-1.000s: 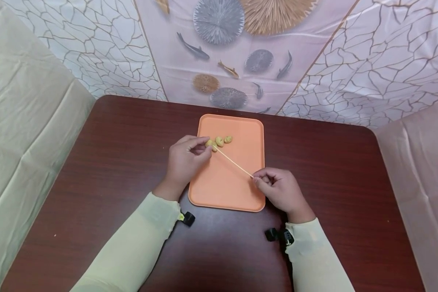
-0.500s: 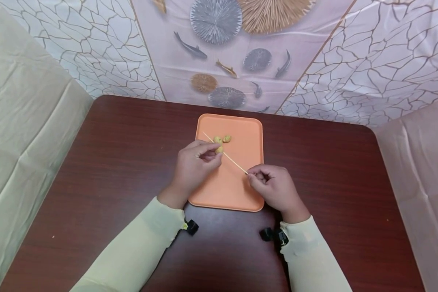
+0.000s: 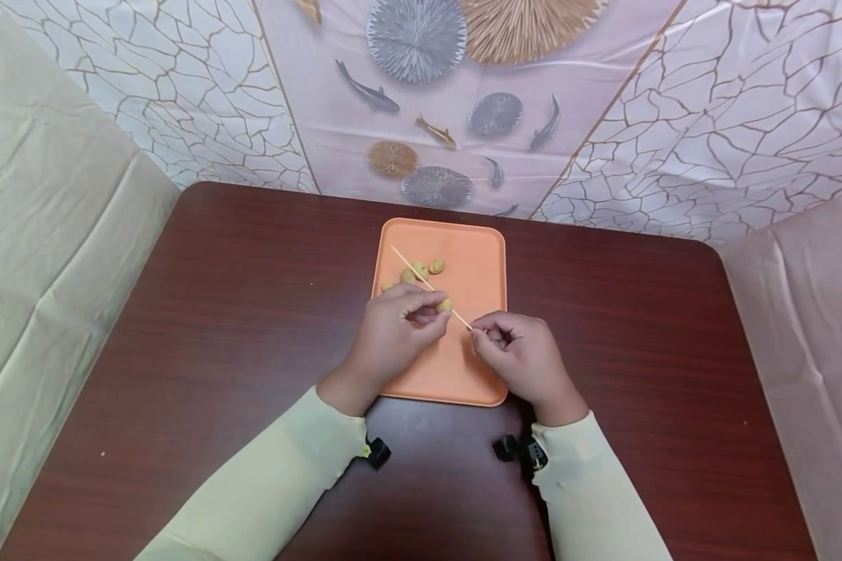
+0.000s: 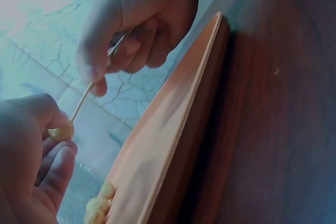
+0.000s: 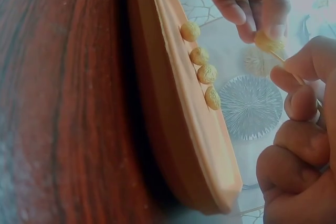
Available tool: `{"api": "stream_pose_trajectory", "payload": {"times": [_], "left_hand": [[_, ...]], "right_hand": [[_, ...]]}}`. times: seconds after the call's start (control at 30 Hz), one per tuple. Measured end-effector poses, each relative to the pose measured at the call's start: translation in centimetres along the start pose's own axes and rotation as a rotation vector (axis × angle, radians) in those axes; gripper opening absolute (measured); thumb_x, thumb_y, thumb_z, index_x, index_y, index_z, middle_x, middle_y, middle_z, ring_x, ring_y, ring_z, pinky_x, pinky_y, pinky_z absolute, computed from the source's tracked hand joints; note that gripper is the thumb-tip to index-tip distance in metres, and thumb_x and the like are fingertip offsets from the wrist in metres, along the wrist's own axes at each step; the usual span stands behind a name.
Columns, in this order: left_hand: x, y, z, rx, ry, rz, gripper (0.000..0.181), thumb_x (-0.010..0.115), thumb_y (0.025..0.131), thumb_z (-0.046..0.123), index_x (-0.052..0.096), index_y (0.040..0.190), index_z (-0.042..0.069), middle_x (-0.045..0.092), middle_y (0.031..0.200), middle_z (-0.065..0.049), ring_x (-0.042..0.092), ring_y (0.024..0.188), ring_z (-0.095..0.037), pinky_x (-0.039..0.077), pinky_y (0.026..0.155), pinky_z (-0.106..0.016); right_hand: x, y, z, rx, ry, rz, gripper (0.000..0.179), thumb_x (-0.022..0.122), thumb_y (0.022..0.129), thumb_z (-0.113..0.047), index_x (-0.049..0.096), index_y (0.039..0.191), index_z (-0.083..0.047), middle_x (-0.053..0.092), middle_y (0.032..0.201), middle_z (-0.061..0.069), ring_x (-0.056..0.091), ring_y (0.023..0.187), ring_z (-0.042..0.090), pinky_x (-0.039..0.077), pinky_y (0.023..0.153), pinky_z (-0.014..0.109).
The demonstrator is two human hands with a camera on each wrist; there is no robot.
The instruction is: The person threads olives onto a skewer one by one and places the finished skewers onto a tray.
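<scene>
A thin wooden skewer [image 3: 412, 268] slants over the orange tray [image 3: 487, 273], its pointed end toward the back left. My right hand [image 3: 519, 352] pinches the lower end of the skewer between thumb and curled fingers. My left hand [image 3: 400, 331] pinches a small yellow wrinkled ball [image 3: 445, 305] between thumb and fingertips. The skewer runs through this ball, which sits close to the right fingertips. In the right wrist view the held ball [image 5: 269, 41] shows the skewer coming out toward the right hand. Both hands are raised above the tray.
Several loose yellow balls [image 5: 199, 56] lie in a row on the tray, partly behind the left hand in the head view. The dark reddish wooden table [image 3: 267, 257] surrounds the tray. A patterned cloth [image 3: 435, 78] hangs behind it.
My left hand has picked a ball off the tray's left side and moved it right and down along the skewer toward my right hand. The right hand has shifted slightly left and up.
</scene>
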State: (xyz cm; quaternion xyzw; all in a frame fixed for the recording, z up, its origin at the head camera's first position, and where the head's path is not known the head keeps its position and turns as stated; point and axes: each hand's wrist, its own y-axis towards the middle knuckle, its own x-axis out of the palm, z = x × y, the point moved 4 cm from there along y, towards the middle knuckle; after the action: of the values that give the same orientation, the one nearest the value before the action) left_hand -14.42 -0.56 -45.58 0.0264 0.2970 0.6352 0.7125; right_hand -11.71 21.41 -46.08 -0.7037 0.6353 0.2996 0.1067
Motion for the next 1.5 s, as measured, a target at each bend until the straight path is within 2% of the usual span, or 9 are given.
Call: {"api": "stream_pose_trajectory", "payload": {"times": [0.23,0.7,0.93,1.17,1.5], "left_hand": [[0.8,-0.5,0.8,0.023,0.056,-0.040,0.025,0.090,0.094,0.013,0.089,0.119,0.008,0.080,0.101,-0.003,0.077,0.085,-0.011,0.065,0.078,-0.020],[1.8,-1.0,1.4,0.004,0.071,-0.100,0.028,0.090,0.098,0.019,0.087,0.125,0.011,0.079,0.102,-0.002,0.076,0.088,-0.010,0.064,0.079,-0.020],[2.0,-1.2,1.7,0.019,0.079,-0.108,0.029,0.089,0.099,0.019,0.087,0.126,0.010,0.079,0.102,-0.002,0.077,0.089,-0.010,0.065,0.080,-0.021],[2.0,-1.3,1.8,0.006,0.083,-0.113,0.029,0.090,0.099,0.020,0.087,0.126,0.010,0.079,0.101,-0.002,0.076,0.088,-0.009,0.065,0.079,-0.021],[2.1,-1.2,1.6,-0.013,0.066,-0.146,0.030,0.090,0.099,0.021,0.086,0.127,0.011,0.079,0.103,-0.001,0.076,0.090,-0.008,0.065,0.082,-0.020]], "right_hand": [[0.0,0.0,0.1,-0.024,-0.002,0.023,0.005,0.083,0.100,-0.011,0.086,0.097,-0.009,0.064,0.069,-0.004,0.050,0.058,0.007,0.041,0.053,0.017],[-0.1,-0.1,0.2,-0.017,-0.002,0.025,0.006,0.083,0.101,-0.013,0.086,0.095,-0.011,0.057,0.066,-0.007,0.048,0.056,0.008,0.040,0.054,0.019],[-0.1,-0.1,0.2,-0.029,-0.005,0.022,0.007,0.084,0.100,-0.012,0.085,0.094,-0.011,0.055,0.065,-0.008,0.047,0.057,0.008,0.041,0.053,0.020],[-0.1,0.1,0.1,-0.046,-0.010,0.028,0.008,0.084,0.099,-0.010,0.084,0.092,-0.016,0.058,0.067,-0.008,0.049,0.058,0.008,0.042,0.054,0.019],[-0.1,0.0,0.2,-0.044,-0.030,0.037,0.008,0.084,0.097,-0.009,0.083,0.091,-0.014,0.058,0.067,-0.008,0.049,0.058,0.007,0.042,0.054,0.018]]}}
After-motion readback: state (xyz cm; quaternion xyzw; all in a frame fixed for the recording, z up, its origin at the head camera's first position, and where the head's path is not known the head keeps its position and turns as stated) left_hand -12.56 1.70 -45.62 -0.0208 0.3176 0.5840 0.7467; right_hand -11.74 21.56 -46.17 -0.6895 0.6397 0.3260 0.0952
